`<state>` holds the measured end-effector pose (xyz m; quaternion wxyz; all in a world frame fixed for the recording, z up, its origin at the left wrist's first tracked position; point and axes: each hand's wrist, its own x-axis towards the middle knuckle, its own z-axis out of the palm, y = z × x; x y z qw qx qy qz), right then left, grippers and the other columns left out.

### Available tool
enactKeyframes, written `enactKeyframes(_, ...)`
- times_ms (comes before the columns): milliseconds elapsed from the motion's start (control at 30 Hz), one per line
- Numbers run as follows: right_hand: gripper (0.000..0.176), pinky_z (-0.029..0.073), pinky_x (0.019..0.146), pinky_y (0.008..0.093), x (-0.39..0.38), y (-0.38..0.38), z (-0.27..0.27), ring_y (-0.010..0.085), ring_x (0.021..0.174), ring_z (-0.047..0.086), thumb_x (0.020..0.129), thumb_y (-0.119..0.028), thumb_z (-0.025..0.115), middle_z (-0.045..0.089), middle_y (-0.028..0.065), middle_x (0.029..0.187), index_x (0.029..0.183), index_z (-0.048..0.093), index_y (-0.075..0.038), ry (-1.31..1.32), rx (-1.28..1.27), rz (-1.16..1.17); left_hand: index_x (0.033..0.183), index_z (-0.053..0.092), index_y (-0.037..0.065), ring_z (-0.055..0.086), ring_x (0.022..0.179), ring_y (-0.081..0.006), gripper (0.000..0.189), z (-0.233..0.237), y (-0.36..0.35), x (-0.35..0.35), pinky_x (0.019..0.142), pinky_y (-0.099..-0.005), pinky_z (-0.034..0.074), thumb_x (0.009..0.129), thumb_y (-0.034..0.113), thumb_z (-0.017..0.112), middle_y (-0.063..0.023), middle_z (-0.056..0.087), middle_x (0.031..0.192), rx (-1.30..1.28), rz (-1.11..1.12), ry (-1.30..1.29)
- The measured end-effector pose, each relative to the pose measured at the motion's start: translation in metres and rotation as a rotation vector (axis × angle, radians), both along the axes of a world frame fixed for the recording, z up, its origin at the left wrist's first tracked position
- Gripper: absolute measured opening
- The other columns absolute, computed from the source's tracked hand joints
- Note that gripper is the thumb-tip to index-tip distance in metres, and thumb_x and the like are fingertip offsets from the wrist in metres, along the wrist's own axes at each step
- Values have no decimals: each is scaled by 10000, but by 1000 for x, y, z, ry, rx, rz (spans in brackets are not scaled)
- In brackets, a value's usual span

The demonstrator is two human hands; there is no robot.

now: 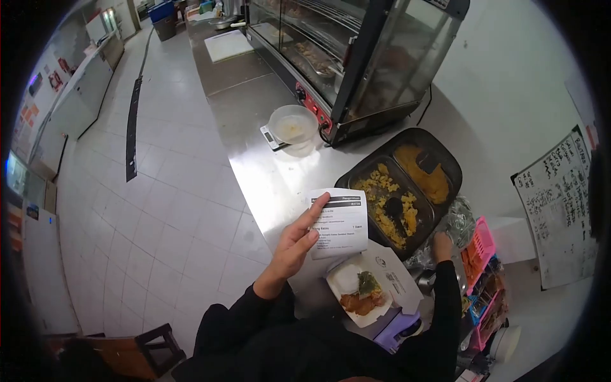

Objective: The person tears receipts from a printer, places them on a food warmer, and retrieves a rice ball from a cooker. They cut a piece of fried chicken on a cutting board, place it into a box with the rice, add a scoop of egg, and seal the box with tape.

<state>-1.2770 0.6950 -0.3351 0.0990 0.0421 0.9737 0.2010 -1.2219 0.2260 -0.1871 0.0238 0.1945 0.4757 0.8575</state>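
Observation:
My left hand (298, 245) is closed on a printed paper receipt (347, 219), held up over the counter. Below the receipt sits an open takeaway box (359, 321) with white rice, greens and a brown-orange saucy food; its lid (396, 280) is folded back. My right hand (442, 247) reaches to crumpled clear plastic (459, 223) beside the black tray, and its fingertips are hidden there. The black divided tray (342, 181) holds yellow crumbly food in one part and a yellow-orange sauce in the other, with a dark utensil in each.
A glass display warmer (382, 83) stands at the back of the steel counter (245, 127). Nearby are a clear bowl (293, 124) on a scale (270, 137), a white board (229, 46), pink baskets (485, 239) with packets, and a purple object (396, 328). Handwritten sheets (560, 204) hang on the wall.

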Motion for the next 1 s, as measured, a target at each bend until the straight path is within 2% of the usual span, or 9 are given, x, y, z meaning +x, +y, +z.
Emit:
enactKeyframes(167,297,452,634,364,21,-70,82,273,749,570,760,-87,447,560,123,902,1055,469,-60,124,10,-97,1263,210,-32,212,1216,-188,573,5,9,0,986,-288,122,791,193,444,-109,246,1315,27,-78,-38)
enactKeyframes(367,257,411,707,314,137,-122,180,224,826,515,811,-150,425,523,107,845,1042,473,-49,583,-746,251,1258,228,-31,226,1209,-183,555,2,39,39,984,-284,130,793,180,446,-104,257,1311,35,-97,-51)
enactKeyframes(567,154,394,711,262,309,-103,130,142,865,472,750,-24,527,495,58,897,903,543,-18,404,-1710,54,1235,299,-17,289,1172,-178,522,-23,81,102,965,-280,195,749,-15,489,-111,320,1274,-190,-145,-101)
enactKeyframes(633,169,402,684,262,365,-98,91,152,877,478,703,34,561,495,51,920,864,559,-18,323,-2115,-420,1227,317,-15,301,1162,-175,520,-35,95,128,956,-275,211,740,-35,498,-112,336,1261,-267,-249,-126)
enactKeyframes(733,210,420,662,281,429,-92,18,151,885,478,693,33,568,483,70,961,888,560,-42,273,-1856,-750,1212,358,9,332,1132,-157,493,-62,112,165,937,-260,240,745,-25,514,-91,391,1222,-463,-577,-129)
enactKeyframes(767,228,408,727,322,445,-86,-10,205,940,454,698,-15,574,456,105,1021,918,554,-70,306,-1447,-548,1214,362,27,362,1106,-154,498,-74,123,180,918,-265,269,743,-21,518,-89,418,1199,-533,-668,-66)
enactKeyframes(800,228,408,727,322,459,-91,-16,205,940,454,698,-15,574,456,105,1021,918,554,-70,325,-1454,-573,1216,366,45,391,1080,-152,504,-86,135,196,898,-271,298,741,-16,522,-86,444,1176,-600,-758,0)
enactKeyframes(867,241,366,798,383,469,-108,-21,275,974,423,708,-84,581,430,128,1066,946,546,-90,700,-445,-474,1204,388,81,463,1007,-206,517,-124,162,225,836,-288,357,719,-16,538,-114,482,1117,-740,-933,116)
enactKeyframes(1000,270,287,877,427,473,-135,-21,306,1033,388,713,-155,571,437,128,1077,967,539,-69,908,-988,-473,1153,434,62,438,1012,-363,475,-187,203,276,853,-341,371,695,9,548,-171,449,1126,-935,-844,286)
